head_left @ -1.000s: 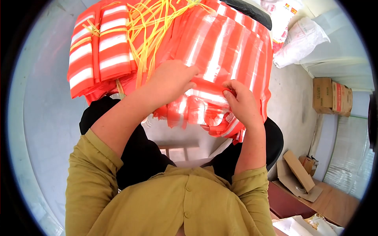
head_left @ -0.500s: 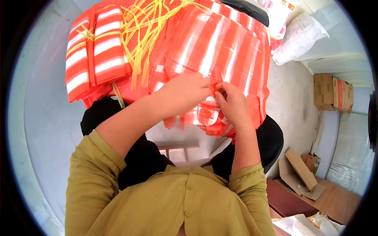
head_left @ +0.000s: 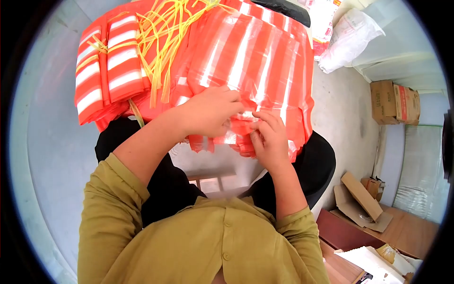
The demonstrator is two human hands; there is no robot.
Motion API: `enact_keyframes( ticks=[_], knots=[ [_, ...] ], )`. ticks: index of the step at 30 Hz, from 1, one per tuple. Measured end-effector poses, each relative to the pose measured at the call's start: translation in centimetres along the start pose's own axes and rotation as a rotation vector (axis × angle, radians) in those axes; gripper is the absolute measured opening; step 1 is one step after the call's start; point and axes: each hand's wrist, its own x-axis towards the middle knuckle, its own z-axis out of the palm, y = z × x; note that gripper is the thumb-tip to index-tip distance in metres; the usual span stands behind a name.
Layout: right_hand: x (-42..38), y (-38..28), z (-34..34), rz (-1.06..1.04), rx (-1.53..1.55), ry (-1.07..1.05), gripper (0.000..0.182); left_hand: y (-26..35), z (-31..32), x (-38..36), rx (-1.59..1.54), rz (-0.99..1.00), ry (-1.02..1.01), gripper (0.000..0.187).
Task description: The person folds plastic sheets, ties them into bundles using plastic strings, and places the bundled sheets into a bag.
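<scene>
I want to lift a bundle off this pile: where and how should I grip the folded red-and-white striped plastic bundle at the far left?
Grip the bundle across its width, just below its thin yellow tie, probably best from the left. It is long and narrow, and the tie binds its layers, while a second striped bundle lies against its right side.

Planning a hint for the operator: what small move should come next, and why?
Probably rest the left hand on the striped plastic and ease the right hand's fingers slightly outward. Both hands are close together at its near edge, where the plastic between them looks crumpled, while the part beyond lies flatter. Their exact grip is unclear.
</scene>
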Motion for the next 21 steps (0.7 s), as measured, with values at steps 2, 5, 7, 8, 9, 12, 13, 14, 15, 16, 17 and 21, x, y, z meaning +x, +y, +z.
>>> enact_keyframes(
  ticks=[2, 5, 7, 8, 9, 12, 13, 14, 15, 16, 17, 21],
  knots=[
    [0.2, -0.1, -0.1, 0.091, 0.096, 0.015, 0.015, 0.6, -0.3, 0.0, -0.06, -0.019, 0.007, 0.047],
    [0.7, 0.1, -0.4, 0.119, 0.152, 0.028, 0.013, 0.0, 0.9, 0.5, 0.007, -0.044, -0.002, 0.048],
    [1.0, 1.2, -1.6, 0.084, 0.066, 0.036, 0.013, -0.3, 1.2, 0.7, -0.004, -0.068, 0.028, 0.039],
    [1.1, 2.1, -2.5, 0.166, 0.038, 0.118, 0.017, -0.5, 1.4, 0.8, -0.012, -0.076, 0.042, 0.035],
    [1.1, 3.3, -3.6, 0.249, 0.008, 0.202, 0.022, -0.7, 1.4, 1.0, -0.071, -0.109, 0.057, 0.031],
    [0.4, 5.2, -6.1, 0.637, 0.364, 0.329, 0.035, -1.4, 1.2, 1.0, -0.259, -0.171, 0.124, 0.021],
    [0.3, 5.6, -6.6, 0.783, 0.563, 0.345, 0.04, -1.5, 1.0, 1.1, -0.283, -0.202, 0.099, 0.023],
    [0.1, 5.6, -7.3, 0.842, 0.543, 0.238, 0.047, -1.6, 0.8, 1.2, -0.307, -0.234, 0.074, 0.025],
    [-0.1, 5.7, -7.2, 0.814, 0.558, 0.239, 0.046, -1.7, 0.6, 1.3, -0.329, -0.267, 0.049, 0.027],
    [-0.3, 5.7, -6.8, 0.787, 0.574, 0.24, 0.046, -1.7, 0.6, 1.3, -0.321, -0.274, 0.037, 0.027],
    [-0.4, 5.6, -6.4, 0.76, 0.59, 0.241, 0.046, -1.8, 0.6, 1.4, -0.313, -0.283, 0.024, 0.027],
    [0.2, 5.3, -6.2, 0.674, 0.565, 0.217, 0.05, -1.8, 0.9, 1.2, -0.289, -0.254, 0.06, 0.028]
  ],
)
